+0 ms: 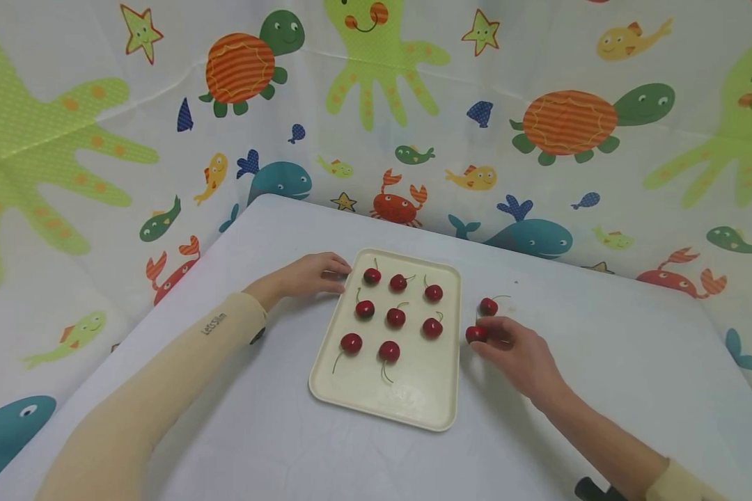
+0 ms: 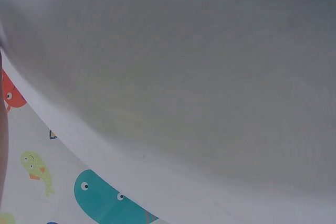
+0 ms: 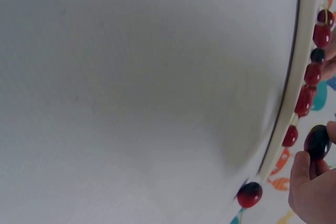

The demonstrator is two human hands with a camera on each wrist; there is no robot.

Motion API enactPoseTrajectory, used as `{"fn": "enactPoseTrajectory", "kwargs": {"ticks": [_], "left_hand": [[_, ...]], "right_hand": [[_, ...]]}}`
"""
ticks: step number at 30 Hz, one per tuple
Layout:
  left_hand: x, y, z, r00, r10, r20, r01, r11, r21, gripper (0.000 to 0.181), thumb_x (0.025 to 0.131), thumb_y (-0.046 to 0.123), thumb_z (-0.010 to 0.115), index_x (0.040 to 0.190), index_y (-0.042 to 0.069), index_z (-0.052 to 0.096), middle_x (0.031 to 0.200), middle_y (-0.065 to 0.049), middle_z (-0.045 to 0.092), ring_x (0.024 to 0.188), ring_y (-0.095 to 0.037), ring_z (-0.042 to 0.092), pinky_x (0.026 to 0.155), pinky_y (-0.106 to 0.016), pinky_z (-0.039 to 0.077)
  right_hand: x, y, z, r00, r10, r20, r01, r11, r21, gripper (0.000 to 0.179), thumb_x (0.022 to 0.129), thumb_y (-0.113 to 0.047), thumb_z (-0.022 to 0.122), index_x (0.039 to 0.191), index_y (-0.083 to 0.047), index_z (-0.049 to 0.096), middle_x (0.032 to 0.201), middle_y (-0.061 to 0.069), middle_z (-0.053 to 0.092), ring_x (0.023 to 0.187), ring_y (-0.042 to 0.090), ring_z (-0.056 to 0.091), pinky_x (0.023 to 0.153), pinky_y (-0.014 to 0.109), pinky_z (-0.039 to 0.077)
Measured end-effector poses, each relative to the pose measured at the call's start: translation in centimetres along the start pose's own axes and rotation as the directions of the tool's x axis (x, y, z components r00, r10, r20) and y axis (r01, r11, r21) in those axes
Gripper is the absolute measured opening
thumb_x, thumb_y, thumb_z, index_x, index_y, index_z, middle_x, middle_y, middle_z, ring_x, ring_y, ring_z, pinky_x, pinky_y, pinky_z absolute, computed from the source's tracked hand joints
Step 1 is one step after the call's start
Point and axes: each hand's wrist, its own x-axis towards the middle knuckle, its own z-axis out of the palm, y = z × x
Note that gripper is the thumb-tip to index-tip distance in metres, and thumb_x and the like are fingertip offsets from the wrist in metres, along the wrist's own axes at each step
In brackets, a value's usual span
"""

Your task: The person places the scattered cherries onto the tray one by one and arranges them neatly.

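A cream rectangular tray lies on the white table and bears several red cherries with thin green stems, such as the middle cherry. My left hand rests at the tray's upper left edge, its fingertips at the rim. Just off the tray's right side, my right hand pinches a cherry between thumb and fingers. The right wrist view also has this held cherry in the fingertips. Behind the hand, another cherry lies on the table, its stem pointing right.
The white tablecloth runs back to a curtain printed with sea animals. On the tray, the front row has two cherries at left and middle, with bare tray surface at the front right. The left wrist view holds mostly tablecloth.
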Motion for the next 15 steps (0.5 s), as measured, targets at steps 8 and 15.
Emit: {"fn": "enactPoseTrajectory", "kwargs": {"ticks": [8,15], "left_hand": [[-0.1,0.2,0.0,1.000,0.000,-0.003,0.000,1.000,-0.003,0.047,0.084,0.026,0.067,0.126,0.009,0.056,0.130,-0.006,0.051,0.122,-0.023,0.047,0.102,-0.039,0.041],[0.0,0.3,-0.1,1.000,-0.006,-0.002,0.006,1.000,-0.005,0.047,0.084,0.026,0.067,0.127,0.009,0.056,0.130,-0.006,0.051,0.122,-0.023,0.047,0.103,-0.039,0.041]], "right_hand": [[-0.6,-0.6,0.4,0.999,0.013,0.038,-0.014,1.000,0.018,0.046,0.080,-0.037,0.070,0.121,-0.020,0.056,0.115,0.003,0.063,0.106,0.023,0.059,0.082,0.033,0.054],[-1.2,-1.1,0.9,0.998,0.024,0.057,-0.026,0.999,0.042,0.045,0.079,-0.035,0.071,0.120,-0.021,0.058,0.113,0.000,0.064,0.103,0.019,0.060,0.083,0.032,0.054]]}}
